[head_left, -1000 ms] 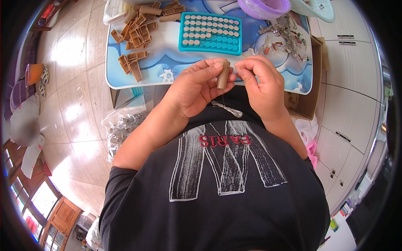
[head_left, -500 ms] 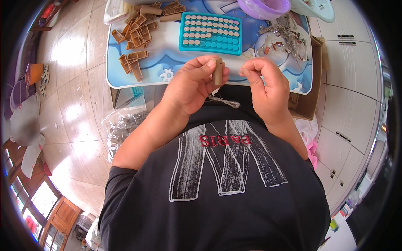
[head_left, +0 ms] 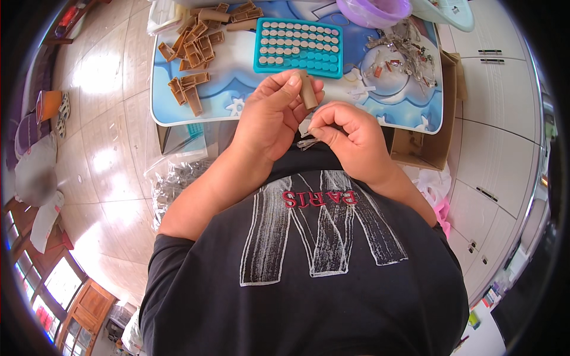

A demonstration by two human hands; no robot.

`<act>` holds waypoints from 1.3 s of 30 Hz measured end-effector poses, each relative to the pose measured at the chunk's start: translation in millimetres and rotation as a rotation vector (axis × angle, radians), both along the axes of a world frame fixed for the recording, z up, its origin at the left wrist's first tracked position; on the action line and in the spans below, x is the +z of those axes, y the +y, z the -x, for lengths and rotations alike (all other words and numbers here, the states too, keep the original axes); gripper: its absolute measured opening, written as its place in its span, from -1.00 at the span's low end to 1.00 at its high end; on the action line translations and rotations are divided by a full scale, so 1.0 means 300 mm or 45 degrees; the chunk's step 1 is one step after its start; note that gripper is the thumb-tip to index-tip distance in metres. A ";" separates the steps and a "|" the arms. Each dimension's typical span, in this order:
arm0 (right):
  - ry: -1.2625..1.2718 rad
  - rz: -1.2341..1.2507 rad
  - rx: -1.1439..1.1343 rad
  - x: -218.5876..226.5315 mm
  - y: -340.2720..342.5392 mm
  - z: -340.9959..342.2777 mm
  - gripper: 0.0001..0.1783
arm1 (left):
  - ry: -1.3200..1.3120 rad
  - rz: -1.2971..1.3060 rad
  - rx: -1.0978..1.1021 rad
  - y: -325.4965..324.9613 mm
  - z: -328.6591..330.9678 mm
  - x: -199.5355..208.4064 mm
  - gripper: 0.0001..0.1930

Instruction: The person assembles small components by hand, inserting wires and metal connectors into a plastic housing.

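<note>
My left hand (head_left: 267,113) is closed around a small tan plastic casing (head_left: 308,94), thumb on its upper end, over the table's near edge. Just below it, a thin bundled wire (head_left: 305,143) lies against my dark shirt. My right hand (head_left: 355,135) pinches this wire close to the casing's lower end, thumb against forefinger. Whether the wire joins the casing is hidden by the fingers. Beyond the hands sits a teal tray (head_left: 259,66) with rows of small round whitish pieces, its front right part showing bare teal pegs.
Brown plastic casings (head_left: 196,47) lie heaped at the table's left. On the right, a tangle of wired parts (head_left: 409,56) lies beside a purple basin (head_left: 380,13). A cardboard box (head_left: 418,148) stands under the right edge, and a clear bag (head_left: 175,184) of grey parts at the left.
My right hand has moved left and down, from beside the casing to the wire, and now pinches it. The casing in my left hand has tilted slightly and risen a little.
</note>
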State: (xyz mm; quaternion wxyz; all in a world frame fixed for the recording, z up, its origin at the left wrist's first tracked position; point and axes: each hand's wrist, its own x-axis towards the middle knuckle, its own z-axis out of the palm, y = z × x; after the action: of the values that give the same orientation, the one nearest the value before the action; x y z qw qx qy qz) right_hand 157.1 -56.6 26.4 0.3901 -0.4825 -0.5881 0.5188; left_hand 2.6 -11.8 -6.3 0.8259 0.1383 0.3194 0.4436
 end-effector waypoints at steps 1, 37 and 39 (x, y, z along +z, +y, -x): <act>0.000 0.000 0.001 0.001 0.001 0.003 -0.94 | -0.088 -0.019 -0.028 0.000 0.004 -0.019 -0.77; -0.773 -0.894 -0.219 0.026 0.064 -0.042 -0.85 | -0.098 0.044 -0.203 -0.017 0.004 0.036 -0.77; -0.731 -0.876 -0.198 0.024 0.064 -0.041 -0.85 | -0.222 -0.074 -0.269 -0.010 0.013 0.026 -0.76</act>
State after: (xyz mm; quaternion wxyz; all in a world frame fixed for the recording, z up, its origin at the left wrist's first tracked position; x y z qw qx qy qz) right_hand 169.3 -37.6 33.6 0.3865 -0.4918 -0.7728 0.1074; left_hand -1.2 -14.8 1.4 0.8883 0.1561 0.2168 0.3735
